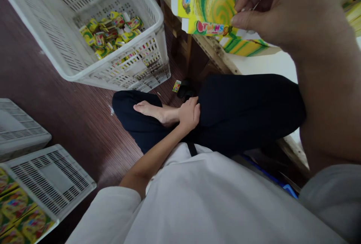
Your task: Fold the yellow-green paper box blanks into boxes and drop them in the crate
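Observation:
My right hand [262, 10] is raised at the upper right, thumb and fingers pinched on the edge of a yellow and green printed carton [217, 1] lettered "TWINS". A thin shiny thing shows between those fingers, too small to name. Just below the held carton lies another yellow and green carton [242, 47] on the white tabletop [262, 65]. My left hand [189, 114] rests low in my lap, its fingers curled over the ankle [170, 116] of my crossed leg.
A tall white plastic crate [121, 76] with several small yellow packs [109, 35] inside stands on the floor. At lower left are more crates [56, 176], with printed boxes [19, 206] beside one. One small pack [176, 86] lies near a dark object under the wooden table edge.

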The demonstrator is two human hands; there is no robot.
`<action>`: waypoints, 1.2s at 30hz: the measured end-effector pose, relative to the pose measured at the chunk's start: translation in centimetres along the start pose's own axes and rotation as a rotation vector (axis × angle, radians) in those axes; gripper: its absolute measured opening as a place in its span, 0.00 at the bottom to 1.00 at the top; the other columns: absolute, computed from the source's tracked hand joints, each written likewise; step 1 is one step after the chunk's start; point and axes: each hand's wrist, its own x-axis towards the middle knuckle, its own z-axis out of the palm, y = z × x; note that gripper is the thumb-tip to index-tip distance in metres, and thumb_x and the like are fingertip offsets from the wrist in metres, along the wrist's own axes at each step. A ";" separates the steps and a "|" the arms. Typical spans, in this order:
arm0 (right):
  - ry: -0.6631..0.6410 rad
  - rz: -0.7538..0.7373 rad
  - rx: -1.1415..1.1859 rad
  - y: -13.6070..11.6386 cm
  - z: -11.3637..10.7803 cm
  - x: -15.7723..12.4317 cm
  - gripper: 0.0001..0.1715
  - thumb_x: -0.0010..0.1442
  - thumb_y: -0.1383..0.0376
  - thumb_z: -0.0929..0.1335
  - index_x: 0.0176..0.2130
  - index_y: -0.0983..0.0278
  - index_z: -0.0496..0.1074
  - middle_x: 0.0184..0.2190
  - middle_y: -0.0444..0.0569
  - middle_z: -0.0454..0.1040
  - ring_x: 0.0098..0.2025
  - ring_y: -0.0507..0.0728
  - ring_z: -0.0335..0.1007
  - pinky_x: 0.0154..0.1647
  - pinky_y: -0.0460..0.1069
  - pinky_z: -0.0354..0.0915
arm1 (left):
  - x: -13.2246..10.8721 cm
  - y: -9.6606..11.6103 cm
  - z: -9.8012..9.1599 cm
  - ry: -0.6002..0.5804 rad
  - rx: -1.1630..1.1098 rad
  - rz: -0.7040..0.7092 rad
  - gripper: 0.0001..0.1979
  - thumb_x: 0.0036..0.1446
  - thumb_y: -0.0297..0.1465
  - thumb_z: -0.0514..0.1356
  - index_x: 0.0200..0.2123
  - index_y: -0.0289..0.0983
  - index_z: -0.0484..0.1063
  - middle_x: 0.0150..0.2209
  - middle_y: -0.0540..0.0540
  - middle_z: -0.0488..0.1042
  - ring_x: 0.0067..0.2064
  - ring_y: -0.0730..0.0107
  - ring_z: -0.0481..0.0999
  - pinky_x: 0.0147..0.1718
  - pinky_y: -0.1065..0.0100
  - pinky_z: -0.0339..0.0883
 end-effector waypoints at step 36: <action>0.051 -0.035 0.142 1.4 -0.5 -0.3 0.11 0.55 0.79 0.71 0.30 0.65 0.69 0.26 0.36 0.64 0.29 0.41 0.59 0.33 0.46 0.52 | 0.8 -9.4 -6.6 -0.205 0.531 -0.361 0.19 0.66 0.38 0.51 0.37 0.36 0.79 0.37 0.34 0.80 0.46 0.42 0.77 0.50 0.43 0.60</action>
